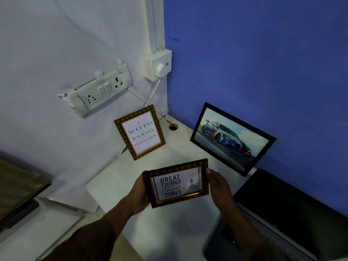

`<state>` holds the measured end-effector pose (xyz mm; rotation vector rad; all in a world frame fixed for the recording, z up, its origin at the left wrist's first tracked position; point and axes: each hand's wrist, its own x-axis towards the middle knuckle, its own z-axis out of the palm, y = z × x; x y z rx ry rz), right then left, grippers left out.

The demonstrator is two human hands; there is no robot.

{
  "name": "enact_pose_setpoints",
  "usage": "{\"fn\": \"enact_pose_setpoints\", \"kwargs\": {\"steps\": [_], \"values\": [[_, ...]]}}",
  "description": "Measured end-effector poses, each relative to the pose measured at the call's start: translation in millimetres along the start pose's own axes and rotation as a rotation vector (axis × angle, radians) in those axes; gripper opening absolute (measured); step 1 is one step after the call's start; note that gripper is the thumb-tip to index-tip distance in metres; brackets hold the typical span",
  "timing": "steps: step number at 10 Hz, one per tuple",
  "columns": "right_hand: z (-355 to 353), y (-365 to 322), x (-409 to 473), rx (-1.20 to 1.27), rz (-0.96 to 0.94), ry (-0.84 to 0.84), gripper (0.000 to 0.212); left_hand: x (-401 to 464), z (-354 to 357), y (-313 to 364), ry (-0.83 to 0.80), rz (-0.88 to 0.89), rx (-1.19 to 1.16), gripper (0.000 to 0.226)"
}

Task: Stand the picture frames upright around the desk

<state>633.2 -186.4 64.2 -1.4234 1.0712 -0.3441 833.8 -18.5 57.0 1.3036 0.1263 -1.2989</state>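
Note:
I hold a small brown-and-gold frame (176, 182) reading "Great things... zones" above the white desk (169, 232), its picture facing me. My left hand (138, 194) grips its left edge and my right hand (219, 187) grips its right edge. A similar gold frame (140, 131) with "Success is a journey" stands upright against the white wall at the desk's back. A larger black frame (232, 138) with a racing car picture stands leaning on the blue wall to the right.
An open laptop (286, 219) sits at the desk's right edge. A cable hole (173, 127) lies in the back corner. A switchboard (98, 91) and plugged socket (159, 65) with cords hang on the white wall. A dark object (18, 189) sits at left.

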Motion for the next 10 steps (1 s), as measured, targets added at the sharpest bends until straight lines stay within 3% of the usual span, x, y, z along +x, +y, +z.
{"fn": "enact_pose_setpoints", "kwargs": {"steps": [1, 3, 5, 7, 9, 10], "values": [[4, 8, 23, -0.08, -0.005, 0.019, 0.058, 30, -7, 7, -0.003, -0.034, -0.006, 0.06], [16, 5, 55, -0.068, 0.011, 0.064, 0.03, 82, -10, 36, -0.038, -0.065, 0.073, 0.072], [39, 9, 78, -0.023, 0.053, 0.074, 0.042, 120, -12, 59, -0.003, -0.022, 0.092, 0.037], [52, 22, 83, -0.089, 0.09, 0.062, 0.03, 151, -30, 48, -0.08, -0.095, 0.183, 0.056], [53, 22, 75, -0.207, 0.092, 0.017, 0.03, 148, -27, 40, 0.112, 0.014, 0.193, 0.051], [45, 24, 73, -0.233, 0.029, 0.071, 0.053, 133, -23, 45, 0.22, 0.108, 0.229, 0.051]]}}
